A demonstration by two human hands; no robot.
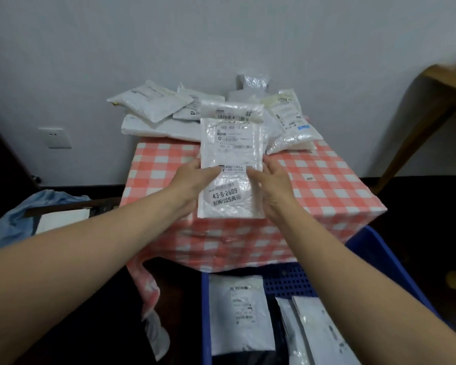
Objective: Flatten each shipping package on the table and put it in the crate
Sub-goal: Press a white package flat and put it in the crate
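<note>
You have the package (231, 164) between your two hands, out over the near part of the table (327, 180); your left hand (195, 180) pinches its left edge and your right hand (270, 185) pinches its right edge, each with the thumb laid on the labelled face and the other fingers gone behind it, so how far those fingers curl cannot be told from here. The package's long axis runs straight away from you, label side up and tipped toward your face; its near short edge sits about over the table's near edge, and whether that edge touches the table cannot be told. It looks fairly flat already, so I judge the pressing is near its end.

The coming move turns on this: the crate (379, 248) lies below the table's near edge, closer to you and to the right of centre; the package is above it and farther out, so the way in is back toward your body, down, and a little right. Your right hand is the nearer one to the crate; the left would have to reach across. The mailers (240, 312) already in the crate lie with their long axes running away from you as well, so no turn looks needed; the unsorted pile (153, 104) sits at the table's far end, well apart from your hands.
</note>
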